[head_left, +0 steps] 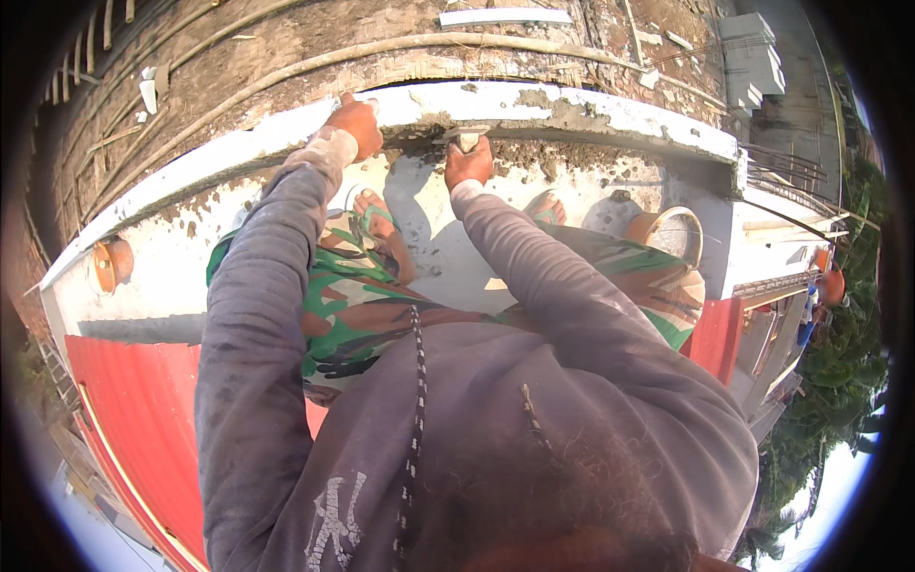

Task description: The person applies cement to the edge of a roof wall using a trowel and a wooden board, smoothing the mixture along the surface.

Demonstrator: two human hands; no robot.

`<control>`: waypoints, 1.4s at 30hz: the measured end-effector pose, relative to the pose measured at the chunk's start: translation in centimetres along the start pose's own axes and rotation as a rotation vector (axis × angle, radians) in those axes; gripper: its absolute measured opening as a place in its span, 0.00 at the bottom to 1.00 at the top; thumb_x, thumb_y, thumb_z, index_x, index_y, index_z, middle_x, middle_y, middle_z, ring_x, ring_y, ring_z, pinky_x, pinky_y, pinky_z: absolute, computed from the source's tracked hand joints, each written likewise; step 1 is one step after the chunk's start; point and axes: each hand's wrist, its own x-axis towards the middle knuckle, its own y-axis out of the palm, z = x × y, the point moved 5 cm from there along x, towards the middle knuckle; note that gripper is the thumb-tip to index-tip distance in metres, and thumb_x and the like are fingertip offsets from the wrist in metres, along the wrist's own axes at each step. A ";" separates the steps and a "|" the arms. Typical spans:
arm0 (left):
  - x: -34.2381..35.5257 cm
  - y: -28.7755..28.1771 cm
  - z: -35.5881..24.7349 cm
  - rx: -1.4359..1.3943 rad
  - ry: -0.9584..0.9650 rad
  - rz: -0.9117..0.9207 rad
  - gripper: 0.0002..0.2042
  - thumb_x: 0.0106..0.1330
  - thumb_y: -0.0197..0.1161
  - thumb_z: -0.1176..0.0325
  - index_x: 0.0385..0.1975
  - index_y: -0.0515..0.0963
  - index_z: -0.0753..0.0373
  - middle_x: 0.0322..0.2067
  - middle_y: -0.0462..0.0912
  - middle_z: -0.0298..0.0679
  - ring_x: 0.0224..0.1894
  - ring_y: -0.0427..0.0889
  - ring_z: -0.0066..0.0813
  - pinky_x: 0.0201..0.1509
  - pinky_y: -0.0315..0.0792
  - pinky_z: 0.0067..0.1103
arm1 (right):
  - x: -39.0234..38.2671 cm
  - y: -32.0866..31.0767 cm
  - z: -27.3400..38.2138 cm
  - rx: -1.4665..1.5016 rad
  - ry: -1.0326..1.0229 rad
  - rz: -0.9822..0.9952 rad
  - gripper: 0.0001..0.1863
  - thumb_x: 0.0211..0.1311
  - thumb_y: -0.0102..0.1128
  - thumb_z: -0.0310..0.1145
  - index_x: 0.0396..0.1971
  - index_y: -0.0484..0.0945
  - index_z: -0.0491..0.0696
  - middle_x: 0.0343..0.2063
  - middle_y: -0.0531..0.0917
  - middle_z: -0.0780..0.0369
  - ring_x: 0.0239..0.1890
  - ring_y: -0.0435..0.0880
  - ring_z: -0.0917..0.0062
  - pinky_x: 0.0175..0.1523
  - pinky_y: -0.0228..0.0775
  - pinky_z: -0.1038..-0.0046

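My left hand [356, 128] is curled over the top edge of a long white low wall [276, 135]. Its fingertips are partly hidden on the far side. To its right, my right hand [469, 164] is closed around the handle of a grey trowel [469, 132]. The trowel lies against the wall's near face, just under the top edge, and is seen nearly edge-on. Wet grey mortar [581, 116] is smeared along the wall to the right of the trowel. Splashes of mortar dot the white floor [419, 267] below.
I stand in sandals on the narrow white slab. A bucket [671, 234] stands by my right leg and an orange-brown container [111, 266] at the far left. Beyond the wall lie bamboo poles [457, 40] and pale blocks [751, 59]. Red roofing sheets [143, 400] are behind me.
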 end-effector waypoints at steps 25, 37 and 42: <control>-1.1 -1.2 -1.2 0.019 0.032 0.072 0.25 0.62 0.61 0.66 0.61 0.71 0.63 0.62 0.63 0.64 0.55 0.78 0.59 0.65 0.71 0.35 | 0.1 -3.3 3.7 -0.101 -0.015 0.167 0.26 0.55 0.70 0.40 0.48 0.74 0.39 0.43 0.84 0.45 0.49 0.83 0.51 0.56 0.74 0.60; 1.4 -0.5 -0.3 0.043 0.076 0.067 0.24 0.62 0.54 0.71 0.60 0.71 0.68 0.60 0.74 0.61 0.64 0.71 0.59 0.68 0.68 0.39 | 11.1 -19.3 5.3 -0.320 0.158 -0.194 0.31 0.62 0.67 0.42 0.54 0.66 0.37 0.49 0.81 0.41 0.53 0.82 0.50 0.59 0.73 0.58; 0.3 -1.1 -0.5 0.069 0.063 0.066 0.24 0.62 0.58 0.67 0.59 0.73 0.66 0.59 0.74 0.59 0.62 0.74 0.56 0.67 0.69 0.36 | 2.0 -8.1 9.1 -0.422 -0.125 0.154 0.26 0.64 0.64 0.43 0.51 0.66 0.42 0.50 0.79 0.44 0.52 0.81 0.50 0.57 0.73 0.56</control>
